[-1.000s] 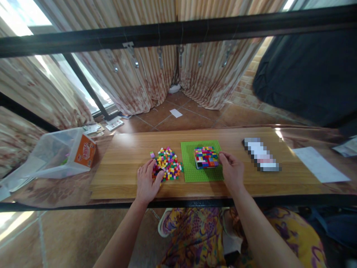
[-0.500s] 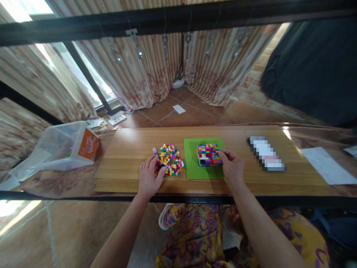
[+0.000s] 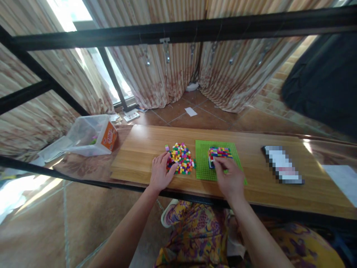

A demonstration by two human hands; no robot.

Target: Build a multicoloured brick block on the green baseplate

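- Leftward, the bare left hand, thumb spread from fingers, rests at a loose multicoloured heap of small plastic bricks; anything beneath its fingertips is hidden.
- A multicoloured rectangular brick block sits on a green studded baseplate.
- The bare right hand, fingertips bunched, covers the block's near side; I cannot tell what it grips.

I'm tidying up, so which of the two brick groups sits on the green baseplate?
The stacked block at the right hand: it is built in rows, while the loose pile lies scattered on the wooden board at the left hand.
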